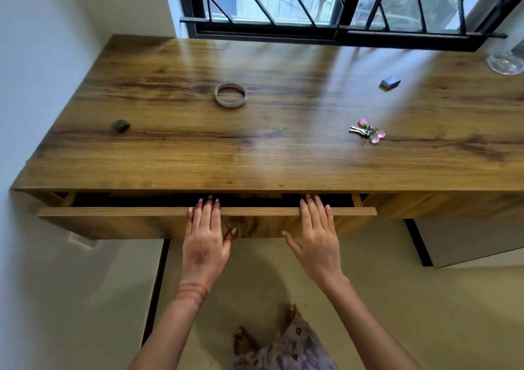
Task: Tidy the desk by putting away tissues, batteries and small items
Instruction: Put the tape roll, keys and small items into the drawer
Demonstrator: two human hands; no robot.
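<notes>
Both hands flat, left hand point(204, 240), right hand point(318, 238), on drawer front point(113, 222)

both hands, left hand point(204, 238) and right hand point(317, 238), flat on slightly open drawer front point(113, 222)

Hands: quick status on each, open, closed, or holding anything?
Left hand: open, fingers flat over the top edge of the drawer front, holding nothing.
Right hand: open, fingers flat over the same edge, holding nothing.
</notes>
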